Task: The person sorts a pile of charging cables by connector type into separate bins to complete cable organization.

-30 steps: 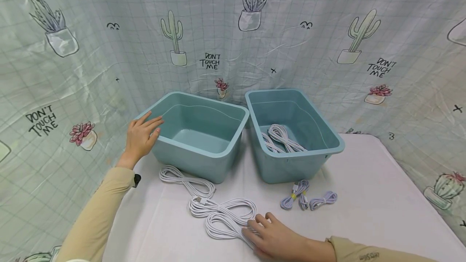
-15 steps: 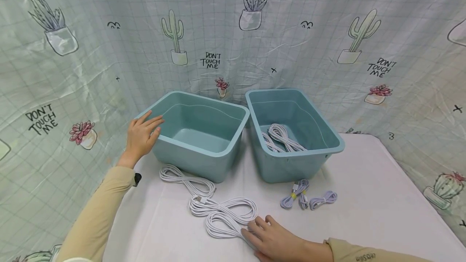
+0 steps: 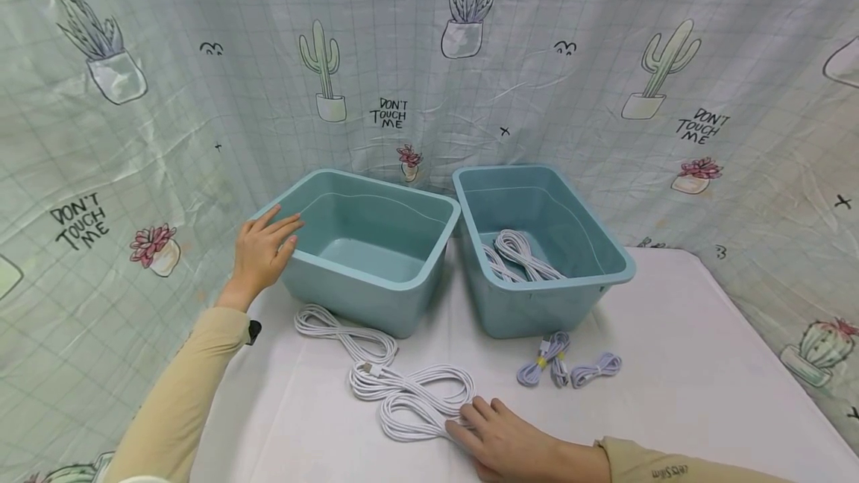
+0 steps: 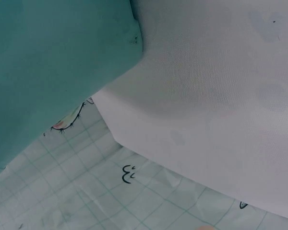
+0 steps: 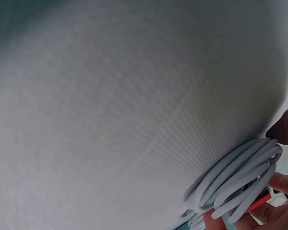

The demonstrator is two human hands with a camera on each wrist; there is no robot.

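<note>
Gripping the white cable coil at six o'clock, the right hand curls around it; the left hand rests flat-fingered on the left bin rim at nine o'clock.

Both teal bins look smooth, semi-gloss plastic. The white cable coil is smooth and rubbery. The table wears matt woven cloth; the cactus-print backdrop is a creased, shiny film.

left hand on empty bin, right hand on white cable

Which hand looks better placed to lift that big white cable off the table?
Probably the right hand: its fingers already curl around the white cable. The left hand rests on the empty bin's rim.
</note>
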